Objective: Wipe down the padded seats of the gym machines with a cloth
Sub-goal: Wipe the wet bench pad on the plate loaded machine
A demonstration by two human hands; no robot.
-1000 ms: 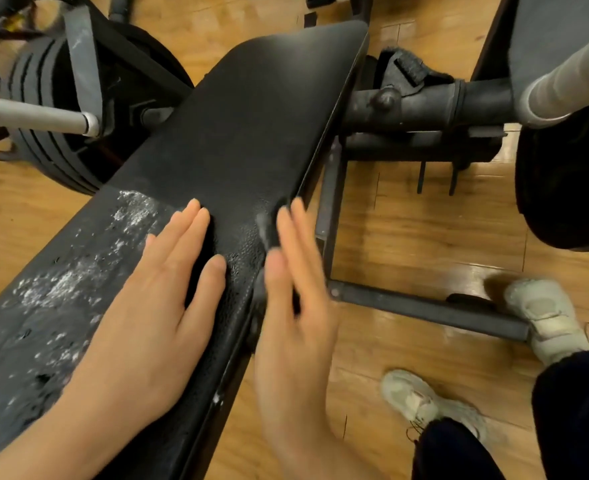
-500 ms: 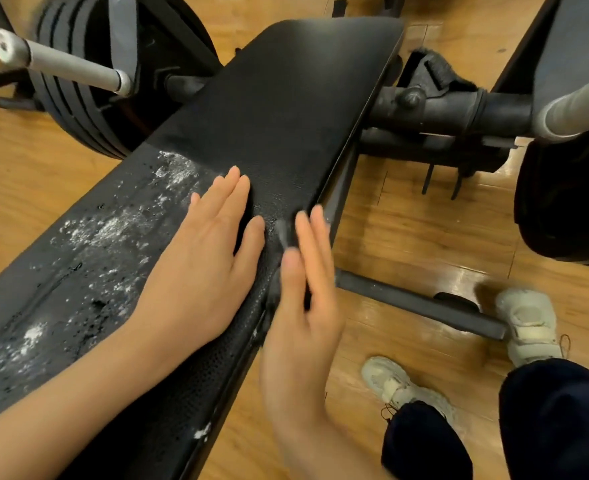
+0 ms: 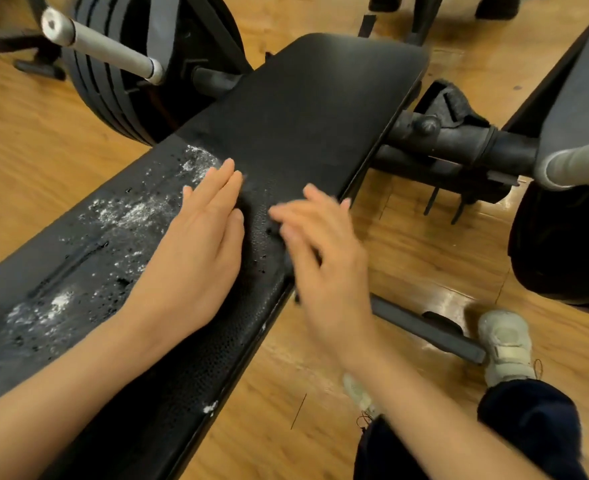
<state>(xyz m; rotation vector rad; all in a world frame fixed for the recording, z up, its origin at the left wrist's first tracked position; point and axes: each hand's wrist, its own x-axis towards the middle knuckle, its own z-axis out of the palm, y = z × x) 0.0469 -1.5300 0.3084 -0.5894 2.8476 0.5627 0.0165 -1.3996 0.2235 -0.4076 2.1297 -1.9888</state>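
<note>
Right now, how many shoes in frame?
2. One pale shoe on the wood floor at lower right, beside the bench's floor bar; the other shoe is mostly hidden behind the right forearm.

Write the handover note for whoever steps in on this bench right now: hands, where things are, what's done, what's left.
Left hand: flat, palm down on the padded bench seat, fingers straight, holding nothing.
Right hand: blurred, at the seat's right edge, fingers loosely extended; no cloth visible in it.
Cloth: not seen anywhere in view.
Seat: white residue and scuffed spots cover the left half beside the left hand; the far end looks plain black.
Done: cannot tell that any part has been wiped.
Left: find the cloth, wipe the residue along the left half, then the rest of the pad and the other machines.
</note>
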